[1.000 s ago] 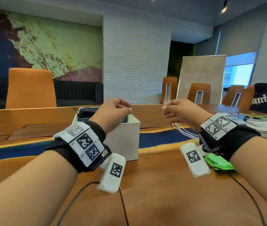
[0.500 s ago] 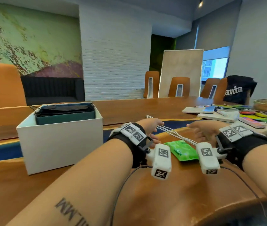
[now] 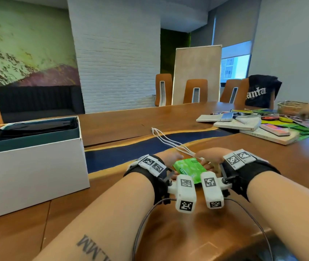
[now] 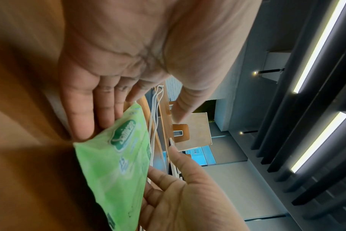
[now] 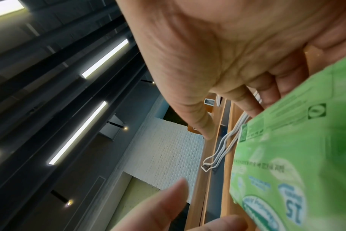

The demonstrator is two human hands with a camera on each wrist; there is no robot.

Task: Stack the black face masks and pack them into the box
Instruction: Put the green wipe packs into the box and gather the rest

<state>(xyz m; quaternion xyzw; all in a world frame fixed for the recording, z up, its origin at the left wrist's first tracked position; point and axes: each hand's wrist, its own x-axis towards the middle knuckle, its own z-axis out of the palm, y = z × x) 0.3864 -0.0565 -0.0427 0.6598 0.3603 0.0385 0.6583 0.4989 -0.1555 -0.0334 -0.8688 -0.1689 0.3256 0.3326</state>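
Head view: both hands sit low on the table around a green packet (image 3: 189, 169), left hand (image 3: 170, 159) and right hand (image 3: 208, 158) with fingers straight and relaxed, touching its edges, not gripping. White cords (image 3: 170, 143) trail just beyond the fingertips. Far off the left fingers, the black face masks (image 3: 35, 127) lie stacked in the box (image 3: 33, 166). They're probably light and floppy, so pinching the whole stack by its long edges looks best.

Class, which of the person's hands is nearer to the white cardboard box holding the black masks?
Left. The left hand is beside the green packet, on the white cardboard box's side; the right hand lies beyond the packet.
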